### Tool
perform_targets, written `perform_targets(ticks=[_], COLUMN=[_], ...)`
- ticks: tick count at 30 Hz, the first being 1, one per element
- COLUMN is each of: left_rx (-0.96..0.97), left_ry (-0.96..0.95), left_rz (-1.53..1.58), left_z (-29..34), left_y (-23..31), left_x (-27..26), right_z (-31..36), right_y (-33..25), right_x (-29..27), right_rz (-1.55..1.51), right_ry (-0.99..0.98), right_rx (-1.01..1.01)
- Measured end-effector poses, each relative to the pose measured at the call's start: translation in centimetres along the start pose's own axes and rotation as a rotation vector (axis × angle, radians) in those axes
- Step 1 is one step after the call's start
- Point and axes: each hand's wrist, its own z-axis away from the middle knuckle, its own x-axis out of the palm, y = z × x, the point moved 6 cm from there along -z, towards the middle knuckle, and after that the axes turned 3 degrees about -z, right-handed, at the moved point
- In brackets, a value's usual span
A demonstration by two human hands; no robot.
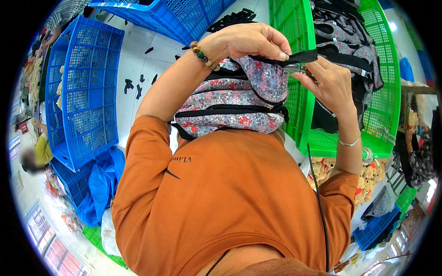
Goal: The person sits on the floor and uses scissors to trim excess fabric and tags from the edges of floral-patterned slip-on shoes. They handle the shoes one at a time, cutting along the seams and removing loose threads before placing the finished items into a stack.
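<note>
A grey backpack (230, 99) with a floral pattern, red flowers and black trim rests against my body. Above its upper right corner, my left hand (258, 42) is closed, pinching a black webbing strap (304, 56) between thumb and fingers. The strap's free end reaches right toward my other hand. My right hand (329, 83) is closed around a small silver metal tool (293, 68), which looks like thread snips and lies just under the strap. Its handle is mostly hidden by my fingers.
Right of me, a green crate (301, 99) holds several similar floral pieces with black straps (347, 57). Blue crates (90, 92) stand at the left and far side (170, 16). Black scraps (129, 86) lie on the white surface. Blue plastic sheeting (101, 186) hangs at the left.
</note>
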Motion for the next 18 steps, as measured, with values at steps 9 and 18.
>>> perform_targets(ticks=[9, 18], left_rx=[-0.019, -0.125], left_ry=[-0.008, 0.023], left_rz=[-0.039, 0.123], left_z=[0.1, 0.2], left_y=[-0.2, -2.7], left_x=[0.3, -0.4], right_z=[0.1, 5.1], right_y=[-1.0, 6.4], right_x=[-0.1, 4.2], right_rz=[0.042, -1.459], right_ry=[0.005, 0.263], right_rx=[-0.056, 0.548])
